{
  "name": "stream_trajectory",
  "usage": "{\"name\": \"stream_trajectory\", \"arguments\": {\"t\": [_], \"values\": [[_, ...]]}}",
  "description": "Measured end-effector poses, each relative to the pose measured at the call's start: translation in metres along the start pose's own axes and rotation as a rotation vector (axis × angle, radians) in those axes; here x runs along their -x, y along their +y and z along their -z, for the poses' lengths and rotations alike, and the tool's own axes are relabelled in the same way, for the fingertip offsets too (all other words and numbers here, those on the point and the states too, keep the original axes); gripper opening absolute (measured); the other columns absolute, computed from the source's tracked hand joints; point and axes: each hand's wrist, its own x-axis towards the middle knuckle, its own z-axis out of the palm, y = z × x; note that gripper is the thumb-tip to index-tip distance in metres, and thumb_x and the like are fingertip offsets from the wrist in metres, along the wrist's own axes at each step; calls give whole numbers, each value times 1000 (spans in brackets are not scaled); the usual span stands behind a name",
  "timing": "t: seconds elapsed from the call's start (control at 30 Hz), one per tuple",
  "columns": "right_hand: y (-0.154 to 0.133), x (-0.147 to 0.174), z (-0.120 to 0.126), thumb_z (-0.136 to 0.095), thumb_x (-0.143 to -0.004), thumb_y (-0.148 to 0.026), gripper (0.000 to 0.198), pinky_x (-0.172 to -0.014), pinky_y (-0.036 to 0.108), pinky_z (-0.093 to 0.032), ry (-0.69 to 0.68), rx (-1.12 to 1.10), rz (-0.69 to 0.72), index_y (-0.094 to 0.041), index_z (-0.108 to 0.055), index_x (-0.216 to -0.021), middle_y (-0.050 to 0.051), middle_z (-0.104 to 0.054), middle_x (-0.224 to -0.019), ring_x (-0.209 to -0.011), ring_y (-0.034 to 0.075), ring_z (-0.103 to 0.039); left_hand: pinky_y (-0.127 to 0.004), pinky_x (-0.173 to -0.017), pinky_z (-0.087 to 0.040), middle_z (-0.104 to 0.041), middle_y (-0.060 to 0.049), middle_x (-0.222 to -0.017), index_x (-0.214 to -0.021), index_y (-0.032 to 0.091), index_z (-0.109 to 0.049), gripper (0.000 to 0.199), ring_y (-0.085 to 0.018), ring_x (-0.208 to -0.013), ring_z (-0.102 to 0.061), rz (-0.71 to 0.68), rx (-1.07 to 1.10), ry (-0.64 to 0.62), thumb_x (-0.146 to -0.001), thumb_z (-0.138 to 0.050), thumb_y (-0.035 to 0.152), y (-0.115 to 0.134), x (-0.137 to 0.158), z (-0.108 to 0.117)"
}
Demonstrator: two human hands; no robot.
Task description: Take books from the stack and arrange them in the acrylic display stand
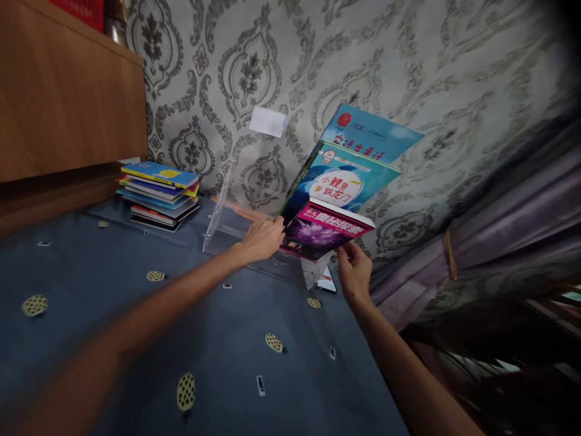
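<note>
A purple and pink book [324, 233] leans in the front tier of a clear plastic book rack [220, 209]. My left hand [265, 237] is closed on the left edge of this book. At its lower right corner my right hand [354, 266] pinches the book between thumb and fingers. Behind it, a teal book with a white oval [336, 181] stands one tier higher. A light blue book [370, 130] rises at the back of the rack. The left portion of the rack holds no books.
A stack of several books [158, 194] lies on the left, beside a wooden cabinet [68, 91]. A blue patterned cloth [218, 345] covers the table. A phone-like flat object [327, 280] lies behind the rack's right end. Purple curtains [476, 218] hang at right.
</note>
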Motion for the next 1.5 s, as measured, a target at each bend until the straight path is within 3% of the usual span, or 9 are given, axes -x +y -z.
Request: {"name": "stream_trajectory", "arguments": {"t": [0.17, 0.33, 0.5, 0.6, 0.73, 0.97, 1.13, 1.33, 1.5], "values": [[3, 20, 2, -58, -77, -51, 59, -85, 47, -53, 52, -66, -110, -11, -66, -119, 16, -74, -101, -91, 30, -69, -41, -102, -44, -65, -16, -120, -118, 13, -56, 23, -28, -120, -57, -64, -31, 71, -101, -43, 22, -27, 10, -3], [5, 75, 11, -63, -75, -59, 63, -93, 50, -52, 41, -157, -254, -15, -65, -121, 17, -73, -113, -103, 32, -68, -42, -104, -41, -65, -14, -117, -117, 15, -61, 30, -28, -118, -53, -97, -201, 229, -101, -36, 19, -83, 31, 23], [13, 128, 15, -61, -78, -63, 54, -93, 48, -54, -104, -92, -300, -21, -71, -110, 14, -74, -114, -104, 33, -70, -47, -105, -37, -60, -20, -127, -127, 9, -57, 37, -34, -123, -49, 193, -361, 376, -98, -37, 22, -157, 38, 59], [15, 145, 12, -58, -79, -62, 52, -87, 45, -58, -186, -62, -289, -22, -73, -107, 12, -77, -105, -97, 32, -72, -51, -105, -36, -54, -26, -136, -133, 4, -50, 45, -39, -128, -46, 445, -410, 318, -97, -41, 30, -196, 31, 66], [17, 150, 8, -56, -79, -61, 47, -83, 43, -60, -256, -41, -255, -23, -75, -100, 11, -78, -103, -94, 32, -73, -58, -106, -30, -51, -30, -140, -135, 2, -48, 52, -43, -134, -41, 481, -505, 100, -96, -47, 37, -226, 19, 62], [22, 147, 6, -55, -79, -60, 45, -80, 41, -61, -241, -29, -209, -25, -76, -95, 9, -79, -97, -92, 31, -74, -57, -97, -38, -65, -28, -120, -117, 4, -62, 37, -40, -115, -58, 444, -580, 7, -96, -36, 17, -232, 7, 70], [20, 147, 5, -54, -79, -61, 45, -79, 41, -61, -243, -37, -204, -25, -76, -95, 8, -79, -97, -92, 31, -74, -50, -94, -46, -64, -27, -122, -123, 6, -60, 39, -39, -119, -58, 368, -603, -27, -97, -32, 17, -227, 35, 86], [23, 147, 4, -55, -78, -60, 42, -79, 41, -61, -259, -53, -171, -27, -76, -92, 7, -79, -98, -92, 31, -74, -43, -110, -44, -50, -14, -150, -141, 18, -50, 48, -28, -142, -43, 264, -539, -1, -99, -30, 26, -227, 115, 99], [20, 147, 6, -54, -79, -61, 42, -77, 40, -59, -279, -44, -163, -28, -76, -92, 7, -78, -96, -91, 31, -73, -44, -119, -36, -47, -1, -155, -148, 30, -48, 53, -24, -143, -44, 65, -297, 29, -99, -28, 34, -210, 226, 95]]}}
